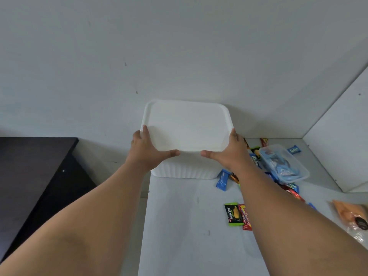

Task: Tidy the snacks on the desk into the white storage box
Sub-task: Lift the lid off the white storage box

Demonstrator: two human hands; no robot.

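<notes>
Head view shows the white storage box (pixel 185 172) on the desk (pixel 179 226). The left hand (pixel 147 148) and right hand (pixel 225 152) clamp its lid (pixel 187 126), thumbs along the near edge and fingers round the sides. Snack packets (pixel 234 214) lie scattered right of the box.

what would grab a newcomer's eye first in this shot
The left hand and right hand hold a white lid over the ribbed white storage box at the far end of the desk, by the wall. To its right, bright snack wrappers lie scattered around a clear tub of blue packets, with a green Nextar packet nearer the camera.
</notes>
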